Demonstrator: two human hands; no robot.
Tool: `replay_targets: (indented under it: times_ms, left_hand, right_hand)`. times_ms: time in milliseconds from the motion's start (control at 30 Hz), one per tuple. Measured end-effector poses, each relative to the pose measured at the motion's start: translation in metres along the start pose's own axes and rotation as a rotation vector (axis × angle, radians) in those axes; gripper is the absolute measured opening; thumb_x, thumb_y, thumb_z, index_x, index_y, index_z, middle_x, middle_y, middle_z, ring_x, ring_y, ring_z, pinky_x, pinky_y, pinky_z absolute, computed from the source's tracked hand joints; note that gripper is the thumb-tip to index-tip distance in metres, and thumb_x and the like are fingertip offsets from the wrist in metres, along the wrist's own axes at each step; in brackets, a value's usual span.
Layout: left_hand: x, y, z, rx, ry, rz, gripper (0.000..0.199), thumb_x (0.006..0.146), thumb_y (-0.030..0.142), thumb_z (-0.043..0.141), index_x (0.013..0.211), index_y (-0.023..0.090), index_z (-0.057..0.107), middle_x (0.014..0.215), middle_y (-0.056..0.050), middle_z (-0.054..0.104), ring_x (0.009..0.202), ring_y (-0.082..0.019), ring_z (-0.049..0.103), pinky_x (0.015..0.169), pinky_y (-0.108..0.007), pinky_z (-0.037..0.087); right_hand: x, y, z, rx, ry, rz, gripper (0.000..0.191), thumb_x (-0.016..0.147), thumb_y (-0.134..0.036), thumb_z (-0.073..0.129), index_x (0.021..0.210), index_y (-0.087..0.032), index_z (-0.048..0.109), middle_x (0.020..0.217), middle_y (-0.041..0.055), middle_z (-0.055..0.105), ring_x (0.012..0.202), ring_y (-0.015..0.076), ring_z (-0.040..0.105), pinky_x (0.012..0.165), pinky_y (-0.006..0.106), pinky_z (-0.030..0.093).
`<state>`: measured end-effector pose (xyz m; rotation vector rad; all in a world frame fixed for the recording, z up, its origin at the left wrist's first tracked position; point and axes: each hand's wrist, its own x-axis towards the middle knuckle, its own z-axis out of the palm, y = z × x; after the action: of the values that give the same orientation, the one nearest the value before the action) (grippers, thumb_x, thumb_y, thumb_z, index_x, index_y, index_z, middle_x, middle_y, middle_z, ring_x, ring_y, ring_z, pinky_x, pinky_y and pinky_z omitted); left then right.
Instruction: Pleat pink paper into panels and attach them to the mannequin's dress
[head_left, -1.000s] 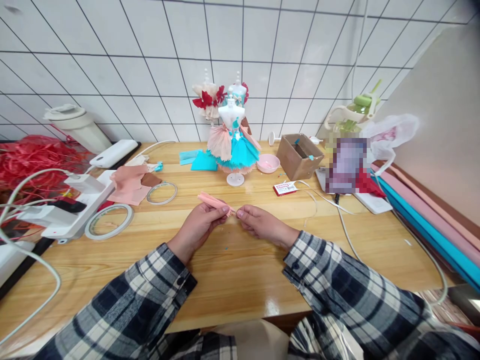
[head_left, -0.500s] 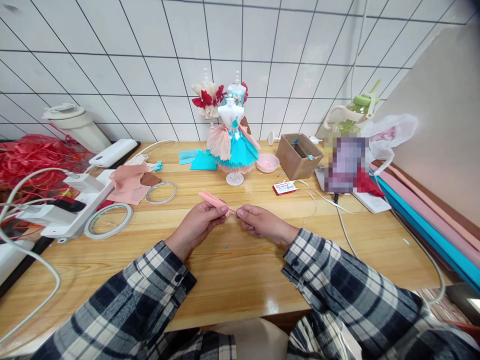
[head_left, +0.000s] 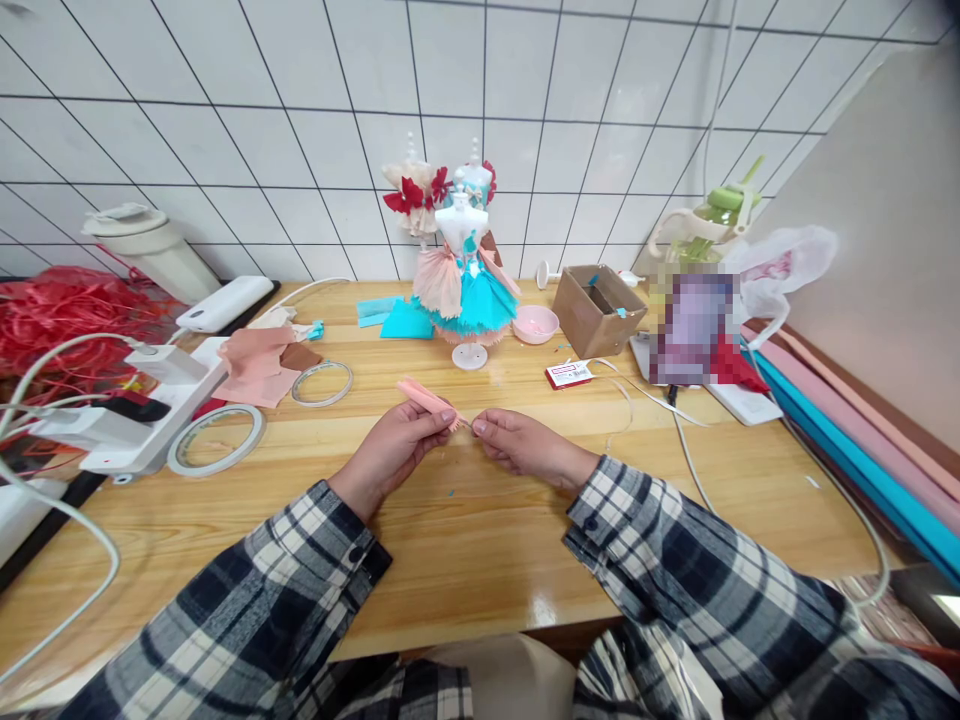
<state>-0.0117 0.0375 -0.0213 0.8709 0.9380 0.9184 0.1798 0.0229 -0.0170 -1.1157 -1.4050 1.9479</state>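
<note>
A folded strip of pink crepe paper (head_left: 421, 393) runs slantwise through my left hand (head_left: 401, 440), pinched between thumb and fingers. Its end beside my left thumb has a fringed edge. My right hand (head_left: 525, 445) is closed, thumb against forefinger, on a thin tip that sticks out from that fringed end; the tip is too small to make out fully. Both hands are held just above the wooden table (head_left: 480, 540). Beyond them stands a small white dress form (head_left: 459, 222) in a turquoise and pink crepe paper skirt (head_left: 476, 305).
Two more dressed forms stand behind. To the left lie tape rolls (head_left: 217, 440), pink paper pieces (head_left: 259, 365), a power strip (head_left: 161, 410) and red shredded paper (head_left: 67, 325). To the right are a pink bowl (head_left: 535, 324), a cardboard box (head_left: 600, 310), ribbon (head_left: 652, 395) and a cable (head_left: 690, 465).
Almost nothing differs. Both hands keep their hold on the pink strip in the same place, and the view has shifted very slightly.
</note>
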Motion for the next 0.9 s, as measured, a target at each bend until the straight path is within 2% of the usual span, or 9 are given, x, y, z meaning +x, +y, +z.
replay_targets:
  times_ms: [400, 667, 900]
  left_hand:
    - [-0.0003, -0.0013, -0.0003, -0.018, 0.012, -0.012, 0.019, 0.065, 0.023, 0.079, 0.074, 0.014, 0.065, 0.071, 0.000, 0.063, 0.070, -0.010, 0.057, 0.070, -0.022, 0.044]
    - [0.0015, -0.0003, -0.0009, -0.032, 0.032, -0.008, 0.018, 0.066, 0.025, 0.078, 0.073, 0.013, 0.067, 0.072, -0.001, 0.064, 0.068, -0.009, 0.056, 0.067, -0.020, 0.044]
    - [-0.0010, 0.0017, 0.0030, -0.010, 0.048, 0.020, 0.020, 0.066, 0.027, 0.078, 0.074, 0.013, 0.067, 0.073, -0.002, 0.065, 0.070, -0.010, 0.058, 0.068, -0.022, 0.045]
  right_hand:
    - [-0.0007, -0.0023, -0.0002, -0.027, -0.009, 0.018, 0.036, 0.085, -0.054, 0.054, 0.079, -0.020, 0.041, 0.057, -0.0098, 0.033, 0.042, 0.0040, 0.022, 0.040, 0.018, 0.015]
    - [-0.0018, -0.0040, -0.0002, -0.006, 0.005, 0.052, 0.034, 0.086, -0.052, 0.052, 0.081, -0.021, 0.041, 0.056, -0.0103, 0.032, 0.041, 0.0040, 0.021, 0.039, 0.018, 0.013]
    - [0.0046, 0.0048, 0.0037, -0.041, 0.097, -0.026, 0.037, 0.084, -0.057, 0.051, 0.085, -0.021, 0.042, 0.058, -0.0092, 0.036, 0.043, 0.0046, 0.026, 0.040, 0.018, 0.018]
